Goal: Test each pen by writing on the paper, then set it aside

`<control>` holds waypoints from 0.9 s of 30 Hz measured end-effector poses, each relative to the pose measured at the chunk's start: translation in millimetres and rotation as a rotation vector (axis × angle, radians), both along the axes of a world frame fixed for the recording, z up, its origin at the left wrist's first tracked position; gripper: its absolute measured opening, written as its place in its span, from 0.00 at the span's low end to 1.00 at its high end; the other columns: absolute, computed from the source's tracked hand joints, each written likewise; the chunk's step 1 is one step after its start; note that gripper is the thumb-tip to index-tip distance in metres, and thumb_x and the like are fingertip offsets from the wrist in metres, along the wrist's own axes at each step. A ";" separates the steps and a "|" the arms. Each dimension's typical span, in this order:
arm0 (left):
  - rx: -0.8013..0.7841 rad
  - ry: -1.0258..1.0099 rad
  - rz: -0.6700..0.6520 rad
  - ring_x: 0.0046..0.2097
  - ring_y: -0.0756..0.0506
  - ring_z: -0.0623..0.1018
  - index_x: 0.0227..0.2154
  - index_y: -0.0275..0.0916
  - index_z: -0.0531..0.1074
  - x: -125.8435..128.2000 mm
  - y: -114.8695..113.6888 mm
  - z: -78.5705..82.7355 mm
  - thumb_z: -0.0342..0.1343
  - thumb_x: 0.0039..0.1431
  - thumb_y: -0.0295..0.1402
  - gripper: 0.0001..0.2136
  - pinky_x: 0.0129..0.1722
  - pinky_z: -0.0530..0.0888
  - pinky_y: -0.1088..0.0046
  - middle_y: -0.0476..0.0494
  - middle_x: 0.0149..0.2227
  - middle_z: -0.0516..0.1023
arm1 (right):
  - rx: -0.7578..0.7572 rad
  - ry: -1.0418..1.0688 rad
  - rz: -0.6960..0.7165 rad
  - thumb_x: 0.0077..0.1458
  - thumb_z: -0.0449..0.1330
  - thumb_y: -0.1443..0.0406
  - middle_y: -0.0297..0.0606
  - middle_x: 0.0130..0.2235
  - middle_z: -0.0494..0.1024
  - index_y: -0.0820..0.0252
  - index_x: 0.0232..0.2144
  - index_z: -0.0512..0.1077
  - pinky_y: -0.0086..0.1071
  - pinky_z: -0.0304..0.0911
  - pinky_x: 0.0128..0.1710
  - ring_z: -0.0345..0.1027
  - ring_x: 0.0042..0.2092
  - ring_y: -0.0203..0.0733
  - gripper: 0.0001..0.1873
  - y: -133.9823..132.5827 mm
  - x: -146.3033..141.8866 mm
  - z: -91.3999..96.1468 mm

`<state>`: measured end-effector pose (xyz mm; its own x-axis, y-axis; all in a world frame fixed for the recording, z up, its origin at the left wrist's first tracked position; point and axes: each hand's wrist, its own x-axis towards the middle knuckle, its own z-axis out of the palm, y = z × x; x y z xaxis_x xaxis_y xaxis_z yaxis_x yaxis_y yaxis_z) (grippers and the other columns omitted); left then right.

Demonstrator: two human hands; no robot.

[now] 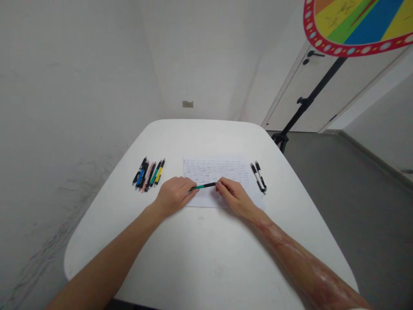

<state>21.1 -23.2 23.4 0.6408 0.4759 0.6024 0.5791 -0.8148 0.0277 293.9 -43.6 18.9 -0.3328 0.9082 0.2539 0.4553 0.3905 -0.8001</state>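
A green and black pen (204, 186) lies level between my two hands, just above a sheet of paper (215, 171) covered in scribbled lines. My left hand (174, 196) is closed on the pen's left end. My right hand (235, 196) pinches its right end with the fingertips. Both hands rest over the near edge of the paper, on a white table (206, 249).
Several pens (149, 174) in blue, pink, green, yellow and black lie in a row left of the paper. Two white and black pens (258, 177) lie to its right. A colourful prize wheel (358, 26) on a black stand (306, 101) is behind the table at the right.
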 end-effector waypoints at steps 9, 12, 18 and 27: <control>-0.241 -0.174 -0.081 0.43 0.43 0.82 0.46 0.40 0.77 3.6 -0.2 -6.0 0.57 0.78 0.36 0.06 0.46 0.74 0.63 0.43 0.41 0.85 | -0.005 0.031 0.034 0.76 0.50 0.56 0.32 0.30 0.71 0.53 0.31 0.63 0.36 0.56 0.37 0.61 0.33 0.41 0.19 -3.1 2.9 -5.2; -0.321 -0.184 -0.095 0.43 0.43 0.81 0.46 0.40 0.78 3.4 0.7 -5.8 0.57 0.78 0.36 0.07 0.46 0.73 0.62 0.43 0.41 0.85 | 0.027 0.015 0.038 0.76 0.50 0.56 0.32 0.31 0.72 0.53 0.32 0.64 0.36 0.57 0.38 0.62 0.33 0.41 0.18 -3.4 3.9 -5.3; -0.444 -0.253 -0.079 0.42 0.44 0.81 0.40 0.41 0.77 3.8 -0.4 -1.6 0.51 0.79 0.36 0.12 0.47 0.74 0.62 0.44 0.38 0.84 | 0.054 -0.037 0.068 0.77 0.50 0.57 0.34 0.34 0.75 0.53 0.36 0.67 0.37 0.60 0.40 0.66 0.36 0.43 0.15 -5.9 3.1 -2.8; -0.288 -0.159 -0.028 0.36 0.46 0.78 0.42 0.40 0.76 5.7 -3.9 -6.7 0.56 0.77 0.40 0.10 0.40 0.72 0.66 0.46 0.35 0.81 | 0.063 -0.086 0.065 0.78 0.51 0.58 0.35 0.37 0.78 0.53 0.41 0.71 0.36 0.63 0.42 0.71 0.39 0.43 0.13 -6.3 0.6 -3.4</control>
<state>26.8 -27.0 16.7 0.5646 0.6250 0.5390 0.5269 -0.7757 0.3475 294.5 -49.9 15.5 -0.4134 0.8673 0.2774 0.4933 0.4693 -0.7324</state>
